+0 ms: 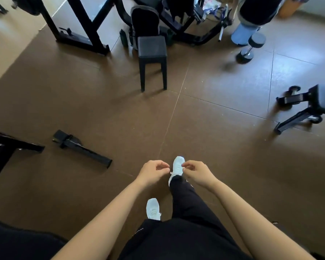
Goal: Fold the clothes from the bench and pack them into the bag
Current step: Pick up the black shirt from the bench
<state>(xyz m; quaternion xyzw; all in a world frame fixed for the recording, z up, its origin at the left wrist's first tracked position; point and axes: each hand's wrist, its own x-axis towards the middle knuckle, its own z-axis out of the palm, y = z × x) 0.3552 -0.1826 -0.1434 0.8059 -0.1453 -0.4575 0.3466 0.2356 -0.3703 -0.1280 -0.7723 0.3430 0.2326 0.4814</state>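
Both my hands reach down to my raised right foot in a white sneaker (178, 166). My left hand (153, 172) is pinched at the shoe's left side, with a thin white lace end showing at its fingertips. My right hand (194, 172) is pinched at the shoe's right side on the other lace end. A black padded bench (324, 102) juts in at the right edge. No clothes lie on the part of it I can see. A dark padded surface (17, 239) fills the bottom left corner. I cannot make out a bag.
On the brown rubber floor (101, 109) stands a black stool (152, 47), backed by a black machine frame (77, 34). A dumbbell (251, 46) stands upright at the top right beside another person's legs (244, 32). A black bar (81, 147) lies at left.
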